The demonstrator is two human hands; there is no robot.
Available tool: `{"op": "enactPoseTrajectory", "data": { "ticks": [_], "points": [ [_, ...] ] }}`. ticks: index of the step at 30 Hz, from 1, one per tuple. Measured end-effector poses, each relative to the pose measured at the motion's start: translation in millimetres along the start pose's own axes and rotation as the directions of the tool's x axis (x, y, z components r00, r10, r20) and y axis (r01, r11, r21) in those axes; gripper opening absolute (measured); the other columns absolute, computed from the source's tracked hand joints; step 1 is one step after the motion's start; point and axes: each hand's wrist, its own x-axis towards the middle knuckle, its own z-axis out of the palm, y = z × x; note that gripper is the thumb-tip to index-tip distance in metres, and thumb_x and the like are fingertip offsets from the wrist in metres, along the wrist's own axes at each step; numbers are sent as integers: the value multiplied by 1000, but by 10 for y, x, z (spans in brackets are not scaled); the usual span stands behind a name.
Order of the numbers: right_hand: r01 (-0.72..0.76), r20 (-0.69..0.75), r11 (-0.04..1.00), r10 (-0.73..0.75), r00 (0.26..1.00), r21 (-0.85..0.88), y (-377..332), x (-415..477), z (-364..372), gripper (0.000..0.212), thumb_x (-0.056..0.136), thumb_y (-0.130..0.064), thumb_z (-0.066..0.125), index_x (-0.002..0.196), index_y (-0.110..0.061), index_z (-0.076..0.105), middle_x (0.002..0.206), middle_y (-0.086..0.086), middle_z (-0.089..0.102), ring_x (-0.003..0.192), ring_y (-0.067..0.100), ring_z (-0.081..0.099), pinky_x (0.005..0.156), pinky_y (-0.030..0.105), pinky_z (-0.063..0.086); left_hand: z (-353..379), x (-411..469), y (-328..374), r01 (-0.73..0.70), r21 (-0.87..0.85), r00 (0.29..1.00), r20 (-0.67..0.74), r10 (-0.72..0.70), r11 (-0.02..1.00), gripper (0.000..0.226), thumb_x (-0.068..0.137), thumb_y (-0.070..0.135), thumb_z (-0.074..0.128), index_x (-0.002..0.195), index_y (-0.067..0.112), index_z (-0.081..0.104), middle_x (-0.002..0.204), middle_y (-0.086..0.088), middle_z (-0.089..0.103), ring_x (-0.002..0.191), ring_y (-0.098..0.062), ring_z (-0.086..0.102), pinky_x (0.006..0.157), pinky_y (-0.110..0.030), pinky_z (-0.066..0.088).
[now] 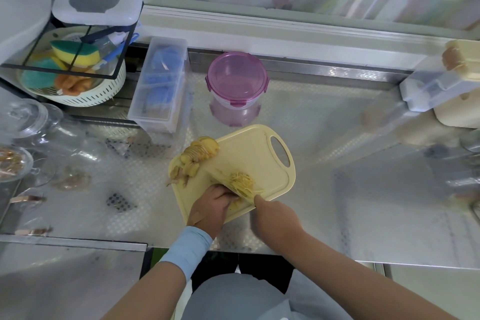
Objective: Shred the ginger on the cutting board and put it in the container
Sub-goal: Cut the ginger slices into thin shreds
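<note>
1. Ginger shreds (pixel 242 181) lie in a loose pile on the cutting board (pixel 262 153), toward its near side, and touch the flat of the knife (pixel 225 182).
2. Ginger slices (pixel 201 150) sit fanned and overlapping at the board's far left corner. A few scraps hang over the left edge there (peel or offcuts, cannot tell).
3. The knife blade runs slantwise across the board, from near the slices down to the near edge. It is pale and mirrors the board's yellow, so its outline is faint.
4. Left hand (pixel 210 206): at the board's near edge, left of the blade. Its fingers are curled down over a small ginger piece (pixel 235 206), knuckles close against the blade. A light blue cuff (pixel 189 244) covers the wrist.
5. Right hand (pixel 275 218): at the board's near right edge, wrapped round the knife handle, which is hidden under the palm. The index finger lies stretched along the blade's back.
6. Container (pixel 237 78): round, clear pink, lid clipped on. It stands beyond the board's far edge, apart from it, on the steel counter (pixel 324 138).
7. A clear plastic box (pixel 158 86) holding blue items stands beyond the board's far left corner. A white basket (pixel 104 93) of sponges is farther left.
</note>
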Motion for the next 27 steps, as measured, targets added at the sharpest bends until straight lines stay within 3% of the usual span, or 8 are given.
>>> {"op": "enactPoseTrajectory", "data": {
  "ticks": [7, 10, 17, 21, 27],
  "points": [
    [2, 17, 1000, -2, 1000, 22, -37, 30, -75, 20, 92, -12, 42, 96, -25, 28, 71, -1, 44, 58, 21, 44, 50, 31, 29, 23, -14, -58, 13, -3, 1000, 12, -13, 1000, 27, 90, 20, 51, 92, 14, 77, 99, 1, 69, 99, -14, 55, 81, -24, 45],
    [7, -10, 1000, -7, 1000, 20, -13, -32, -69, 16, 96, -15, 41, 96, -26, 29, 72, -1, 47, 62, 26, 48, 50, 32, 31, 19, -15, -62, 7, 7, 1000, 6, -7, 1000, 28, 90, 21, 50, 91, 14, 77, 98, 1, 70, 99, -13, 54, 82, -20, 43],
    [-2, -44, 1000, 3, 999, 4, 50, -200, -111, 6, 100, -27, 41, 98, -26, 35, 67, -1, 41, 52, 18, 36, 45, 31, 20, 44, -23, -83, 27, -14, 1000, 0, -27, 1000, 29, 90, 25, 50, 90, 17, 78, 97, 2, 70, 98, -13, 55, 80, -23, 45],
    [-2, 23, 1000, 1, 1000, 26, -118, 47, -97, 14, 91, -11, 42, 96, -23, 35, 74, 2, 48, 68, 31, 53, 51, 31, 34, 24, -20, -60, 45, -48, 999, 14, -44, 998, 30, 92, 25, 49, 92, 15, 78, 99, 4, 69, 100, -10, 54, 83, -21, 44],
    [-10, 43, 999, 8, 999, 44, -196, 129, -168, 20, 85, -5, 43, 92, -21, 33, 72, 4, 47, 66, 31, 53, 55, 34, 42, 16, -35, -64, -2, 28, 1000, 30, 1, 1000, 30, 91, 22, 48, 94, 15, 77, 100, 5, 68, 98, -14, 55, 72, -27, 51]
  ]
}}
